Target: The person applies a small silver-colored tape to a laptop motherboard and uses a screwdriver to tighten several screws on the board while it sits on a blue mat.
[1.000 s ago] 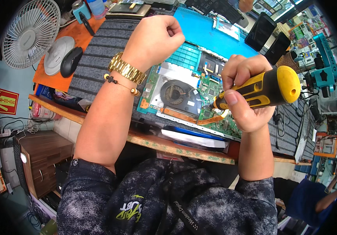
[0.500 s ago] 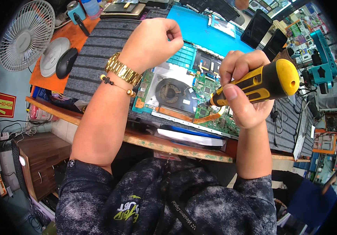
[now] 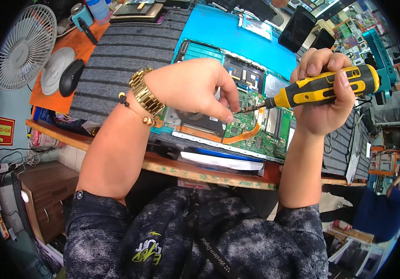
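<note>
My right hand [image 3: 323,100] is wrapped round a yellow and black screwdriver [image 3: 323,90] with a thick handle, held almost level, its shaft pointing left. At the screwdriver's tip, the thumb and fingers of my left hand [image 3: 200,86] come together in a pinch; whatever is between them is too small to make out. Below both hands lies an opened laptop base with a green circuit board [image 3: 272,135]. A copper heat pipe [image 3: 242,138] curves across it. The black cooling fan [image 3: 204,123] is partly hidden under my left hand.
The laptop base rests on a ribbed grey mat [image 3: 121,69] and a blue work mat [image 3: 223,30]. A black mouse [image 3: 71,76] and a white desk fan [image 3: 26,49] stand at the left. Dark phones or tablets [image 3: 297,30] stand at the back right. The wooden table edge [image 3: 209,176] is near me.
The screwdriver has been lifted off the board and turned more level, moving right. My left hand has come down and right to its tip.
</note>
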The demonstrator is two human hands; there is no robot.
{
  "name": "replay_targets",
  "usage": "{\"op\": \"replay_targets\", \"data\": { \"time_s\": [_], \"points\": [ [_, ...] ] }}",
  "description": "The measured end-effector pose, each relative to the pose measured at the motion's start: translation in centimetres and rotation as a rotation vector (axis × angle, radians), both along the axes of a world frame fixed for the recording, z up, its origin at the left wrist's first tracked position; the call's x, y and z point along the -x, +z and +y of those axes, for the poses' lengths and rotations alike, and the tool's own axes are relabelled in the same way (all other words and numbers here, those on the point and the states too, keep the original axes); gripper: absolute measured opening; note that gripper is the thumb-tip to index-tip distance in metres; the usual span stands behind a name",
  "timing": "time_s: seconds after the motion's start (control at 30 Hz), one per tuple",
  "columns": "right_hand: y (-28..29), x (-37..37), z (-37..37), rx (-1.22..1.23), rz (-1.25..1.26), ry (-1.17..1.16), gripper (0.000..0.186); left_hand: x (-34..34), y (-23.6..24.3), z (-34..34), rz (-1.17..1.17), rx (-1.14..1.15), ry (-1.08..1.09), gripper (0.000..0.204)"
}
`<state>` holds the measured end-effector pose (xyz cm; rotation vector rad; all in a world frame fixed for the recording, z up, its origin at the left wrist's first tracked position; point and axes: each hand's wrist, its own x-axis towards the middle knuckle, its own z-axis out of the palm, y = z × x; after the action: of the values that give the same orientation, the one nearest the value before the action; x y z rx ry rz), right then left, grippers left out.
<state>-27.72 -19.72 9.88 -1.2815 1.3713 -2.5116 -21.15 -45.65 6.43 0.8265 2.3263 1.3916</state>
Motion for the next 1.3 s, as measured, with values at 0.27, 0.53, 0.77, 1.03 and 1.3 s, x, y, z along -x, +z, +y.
{"op": "replay_targets", "data": {
  "time_s": [0.27,0.53,0.77,1.03,1.3],
  "points": [
    [0.3,-0.2,0.6,-0.156,0.103,-0.129,0.022,0.2,-0.2,0.0,0.058,0.045,0.086,0.022],
    [1.2,-2.8,3.3,-0.139,0.069,-0.167,0.029,0.9,-1.4,-0.4,0.347,0.033,0.344,0.031],
    [0.2,-6.4,7.7,-0.275,0.112,-0.363,0.031,1.2,-1.6,-0.2,0.351,0.025,0.416,0.032],
    [-1.6,-7.9,8.3,-0.228,0.012,-0.414,0.029,1.6,-2.4,-0.2,0.378,0.010,0.436,0.030],
    [-2.5,-7.6,8.9,-0.335,0.073,-0.434,0.029,1.6,-2.1,-0.7,0.355,0.105,0.426,0.023]
  ]
}}
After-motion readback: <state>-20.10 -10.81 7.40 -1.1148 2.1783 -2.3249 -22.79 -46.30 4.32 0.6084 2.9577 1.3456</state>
